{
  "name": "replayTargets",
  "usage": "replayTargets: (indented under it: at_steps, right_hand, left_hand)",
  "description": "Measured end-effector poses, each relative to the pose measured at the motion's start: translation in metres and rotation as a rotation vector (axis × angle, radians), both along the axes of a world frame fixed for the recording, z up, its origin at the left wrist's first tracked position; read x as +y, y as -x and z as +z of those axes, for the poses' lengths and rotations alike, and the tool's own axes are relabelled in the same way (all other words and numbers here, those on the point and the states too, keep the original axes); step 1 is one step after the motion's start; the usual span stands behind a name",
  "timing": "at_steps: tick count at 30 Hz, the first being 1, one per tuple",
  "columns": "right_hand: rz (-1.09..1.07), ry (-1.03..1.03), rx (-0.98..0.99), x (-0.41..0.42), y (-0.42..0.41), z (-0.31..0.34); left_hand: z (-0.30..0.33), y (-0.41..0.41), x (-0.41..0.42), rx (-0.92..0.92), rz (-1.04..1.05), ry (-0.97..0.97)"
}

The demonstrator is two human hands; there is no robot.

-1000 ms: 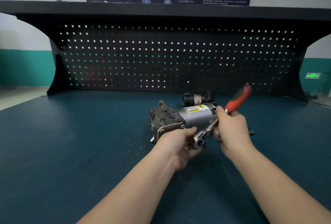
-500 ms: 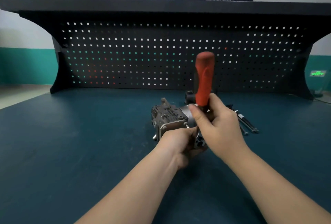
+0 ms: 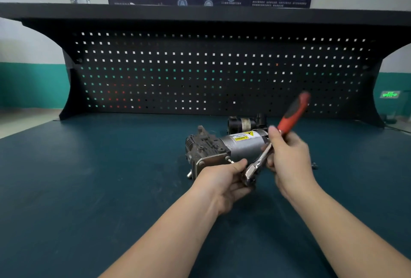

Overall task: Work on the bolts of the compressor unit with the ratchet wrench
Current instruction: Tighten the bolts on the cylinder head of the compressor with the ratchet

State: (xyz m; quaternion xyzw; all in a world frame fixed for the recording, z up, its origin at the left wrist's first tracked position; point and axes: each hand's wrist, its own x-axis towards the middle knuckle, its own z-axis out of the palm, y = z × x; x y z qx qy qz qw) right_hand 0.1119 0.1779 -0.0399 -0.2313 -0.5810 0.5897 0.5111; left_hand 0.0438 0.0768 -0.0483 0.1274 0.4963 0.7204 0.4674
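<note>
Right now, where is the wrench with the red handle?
In the head view, right of centre: the red-handled metal ratchet wrench is gripped by the right hand, its head held by the left hand, in front of the grey compressor unit.

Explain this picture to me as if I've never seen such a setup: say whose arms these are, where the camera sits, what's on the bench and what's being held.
No machine here: a person wears a camera on the head, so the view looks forward and down along their own two bare arms. Before them is a dark teal workbench with a black pegboard behind. On it lies a compressor unit, a grey metal cylinder with a yellow warning label. A smaller dark part sits behind it. The right hand grips a ratchet wrench with a red handle, its metal head pointing down. The left hand holds the wrench's head end, near the unit's front corner.
</note>
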Motion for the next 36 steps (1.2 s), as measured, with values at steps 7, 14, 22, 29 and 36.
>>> replayTargets:
  at_steps: [7, 14, 22, 29, 36]
  right_hand:
    - [-0.075, -0.79, -0.056, -0.021, -0.004, 0.0]
    - [0.102, 0.585, 0.061, 0.005, 0.0, -0.007]
    - [0.059, -0.481, 0.02, -0.011, -0.008, 0.005]
    - [0.028, -0.454, 0.014, -0.015, -0.011, 0.005]
    - [-0.012, -0.56, -0.026, -0.016, -0.011, 0.004]
  left_hand:
    - [-0.001, 0.001, -0.001, -0.004, 0.0, -0.009]
    - [0.003, -0.001, 0.0, -0.079, 0.015, -0.038]
    - [-0.001, -0.002, -0.002, -0.007, 0.023, 0.006]
    - [-0.006, 0.002, -0.004, 0.027, -0.009, 0.106]
    - [0.001, 0.008, 0.0, 0.135, -0.044, 0.168]
